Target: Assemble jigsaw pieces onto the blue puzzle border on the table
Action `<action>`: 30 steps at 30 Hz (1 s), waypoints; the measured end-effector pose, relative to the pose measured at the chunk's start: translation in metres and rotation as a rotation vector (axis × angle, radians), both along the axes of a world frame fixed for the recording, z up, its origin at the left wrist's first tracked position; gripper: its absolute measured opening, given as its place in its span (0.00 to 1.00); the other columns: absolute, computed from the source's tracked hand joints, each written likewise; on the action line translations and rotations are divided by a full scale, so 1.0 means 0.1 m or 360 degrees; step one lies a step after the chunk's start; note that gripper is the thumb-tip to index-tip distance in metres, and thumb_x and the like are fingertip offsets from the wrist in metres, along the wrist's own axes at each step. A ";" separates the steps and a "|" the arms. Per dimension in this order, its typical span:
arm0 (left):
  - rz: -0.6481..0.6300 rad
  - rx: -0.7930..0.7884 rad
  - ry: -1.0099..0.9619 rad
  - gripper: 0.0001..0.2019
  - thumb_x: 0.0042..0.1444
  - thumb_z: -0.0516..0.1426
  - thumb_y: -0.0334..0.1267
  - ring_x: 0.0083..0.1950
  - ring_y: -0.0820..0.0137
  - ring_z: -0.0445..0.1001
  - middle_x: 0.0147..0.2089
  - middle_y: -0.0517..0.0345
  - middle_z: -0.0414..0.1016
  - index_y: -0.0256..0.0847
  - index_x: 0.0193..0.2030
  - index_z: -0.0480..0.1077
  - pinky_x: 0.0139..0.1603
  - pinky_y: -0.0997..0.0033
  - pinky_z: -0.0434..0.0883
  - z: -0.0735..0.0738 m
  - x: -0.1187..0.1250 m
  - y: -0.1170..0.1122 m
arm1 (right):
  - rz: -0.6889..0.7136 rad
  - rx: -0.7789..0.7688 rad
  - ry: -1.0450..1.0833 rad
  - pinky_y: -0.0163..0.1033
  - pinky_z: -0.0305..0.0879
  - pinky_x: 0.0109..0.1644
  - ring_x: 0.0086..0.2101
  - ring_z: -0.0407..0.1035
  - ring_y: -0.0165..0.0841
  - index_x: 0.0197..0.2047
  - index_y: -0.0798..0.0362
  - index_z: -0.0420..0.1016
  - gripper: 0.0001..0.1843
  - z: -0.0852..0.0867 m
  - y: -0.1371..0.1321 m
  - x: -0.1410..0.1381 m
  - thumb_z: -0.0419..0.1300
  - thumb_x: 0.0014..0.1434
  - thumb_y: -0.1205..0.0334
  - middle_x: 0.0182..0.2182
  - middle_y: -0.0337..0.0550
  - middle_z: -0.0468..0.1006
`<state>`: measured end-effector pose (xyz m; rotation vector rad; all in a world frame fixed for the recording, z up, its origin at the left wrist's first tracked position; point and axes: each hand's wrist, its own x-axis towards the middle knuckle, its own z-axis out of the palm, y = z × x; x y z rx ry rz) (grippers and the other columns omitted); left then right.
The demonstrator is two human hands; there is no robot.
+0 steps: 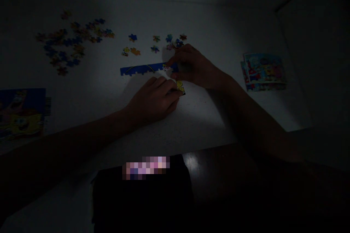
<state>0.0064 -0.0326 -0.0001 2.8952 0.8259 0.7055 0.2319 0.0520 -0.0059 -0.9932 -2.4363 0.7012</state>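
Observation:
The scene is very dark. A joined strip of blue jigsaw pieces (142, 69) lies on the white table (207, 116). My right hand (191, 66) pinches a small piece at the strip's right end. My left hand (154, 99) rests just below it, fingers curled and pressed on a yellow cluster of joined pieces (181, 87) that peeks out past its fingertips.
Loose jigsaw pieces (155, 43) lie beyond the strip, and a larger scatter of loose pieces (71, 42) lies at the far left. A puzzle box lid (22, 111) sits at the left edge. A finished puzzle section (264, 71) lies at right. A dark object (142, 193) sits nearest me.

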 end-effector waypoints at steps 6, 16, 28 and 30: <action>-0.0011 -0.0001 -0.0018 0.14 0.71 0.51 0.35 0.49 0.60 0.72 0.48 0.47 0.79 0.37 0.52 0.77 0.47 0.59 0.69 0.00 0.00 0.00 | 0.0001 0.0000 -0.0019 0.64 0.52 0.73 0.65 0.61 0.52 0.55 0.44 0.77 0.37 0.02 -0.01 -0.01 0.57 0.57 0.24 0.55 0.46 0.75; 0.0008 0.0040 0.0028 0.14 0.71 0.51 0.35 0.48 0.61 0.71 0.48 0.49 0.78 0.38 0.52 0.77 0.48 0.61 0.69 0.01 0.00 0.00 | -0.0026 0.0062 0.0008 0.63 0.58 0.70 0.62 0.66 0.51 0.52 0.45 0.78 0.34 -0.01 -0.01 -0.02 0.59 0.57 0.26 0.52 0.46 0.77; -0.0014 0.0017 -0.0009 0.14 0.71 0.50 0.34 0.48 0.60 0.71 0.48 0.48 0.78 0.36 0.52 0.77 0.47 0.59 0.69 0.01 0.00 0.00 | -0.0025 0.0055 0.0130 0.63 0.59 0.69 0.62 0.66 0.50 0.51 0.45 0.79 0.33 -0.02 -0.01 -0.02 0.60 0.57 0.27 0.52 0.45 0.76; -0.0011 0.0005 0.0005 0.14 0.71 0.50 0.34 0.48 0.60 0.71 0.48 0.48 0.78 0.36 0.52 0.77 0.47 0.59 0.69 0.01 0.00 0.00 | -0.0027 0.0070 0.0182 0.61 0.61 0.68 0.61 0.67 0.48 0.49 0.45 0.80 0.31 -0.03 -0.01 -0.03 0.61 0.58 0.29 0.51 0.44 0.77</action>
